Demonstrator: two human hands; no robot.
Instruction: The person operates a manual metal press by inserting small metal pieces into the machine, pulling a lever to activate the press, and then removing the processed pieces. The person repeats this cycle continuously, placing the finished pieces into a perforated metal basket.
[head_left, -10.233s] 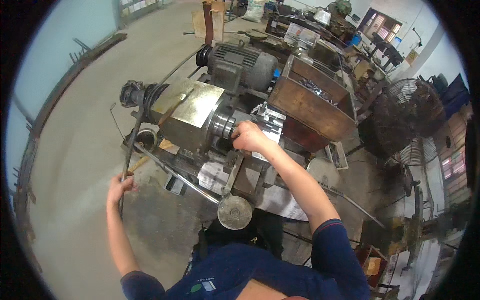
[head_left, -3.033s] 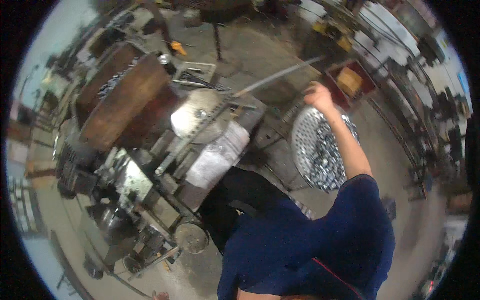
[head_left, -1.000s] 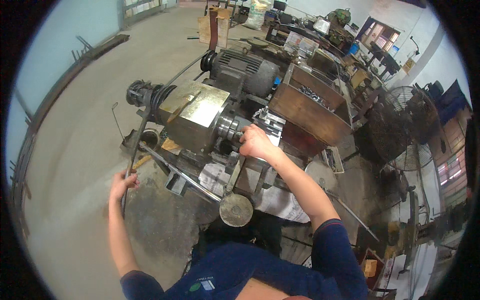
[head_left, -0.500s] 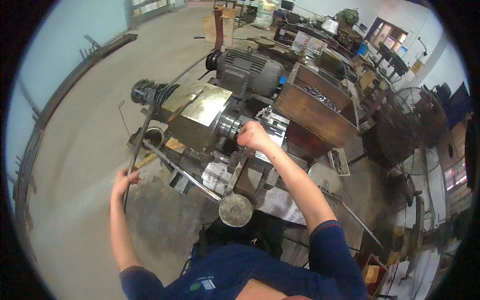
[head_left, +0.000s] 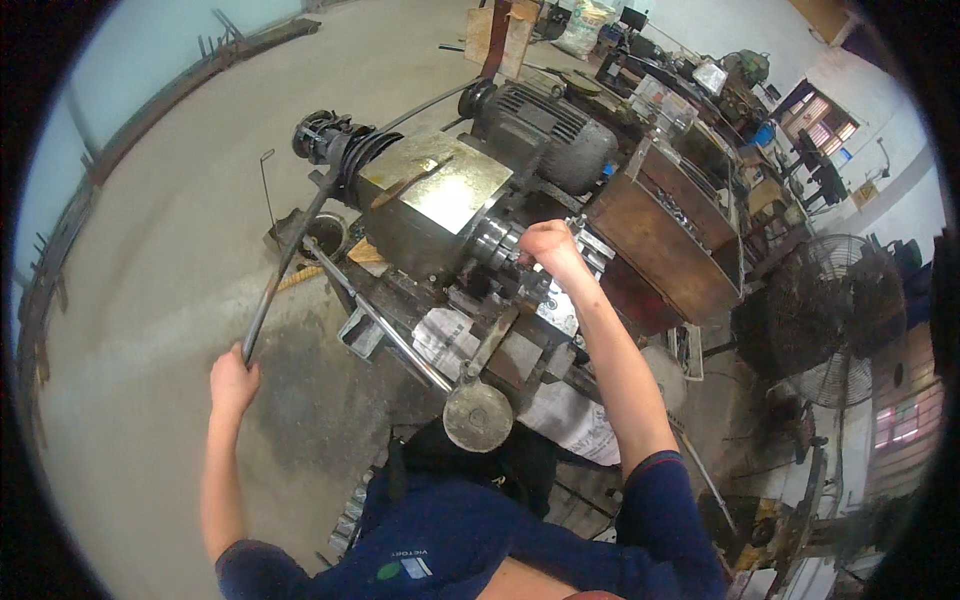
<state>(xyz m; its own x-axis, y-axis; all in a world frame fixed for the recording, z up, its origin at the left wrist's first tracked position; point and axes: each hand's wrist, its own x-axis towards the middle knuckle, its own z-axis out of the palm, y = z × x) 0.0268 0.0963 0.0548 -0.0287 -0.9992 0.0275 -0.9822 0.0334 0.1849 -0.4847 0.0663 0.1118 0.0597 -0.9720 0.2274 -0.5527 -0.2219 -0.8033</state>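
Note:
My left hand [head_left: 234,381] is closed round the lower end of a long dark metal lever [head_left: 272,288], which slants up to the headstock [head_left: 410,236] of a lathe-like machine. My right hand [head_left: 549,245] is at the shiny round chuck [head_left: 491,242], its fingers curled in at the chuck's front. What those fingers hold, if anything, is hidden. Below the hands, a bright steel bar [head_left: 395,341] runs down toward a round grey metal disc [head_left: 478,416] near my body. A flat brownish tool [head_left: 405,186] lies on the metal plate [head_left: 452,203] above the headstock.
An electric motor [head_left: 545,135] sits behind the headstock. To its right stands a wooden box [head_left: 655,243] with small metal parts inside. A large caged fan [head_left: 835,310] is at the right. Long bars [head_left: 185,95] lie along the left wall.
My left hand has tightened round the lever, its thumb and fingers now wrapped on it. My right hand stays at the chuck. The view has shifted, so the machine appears farther right.

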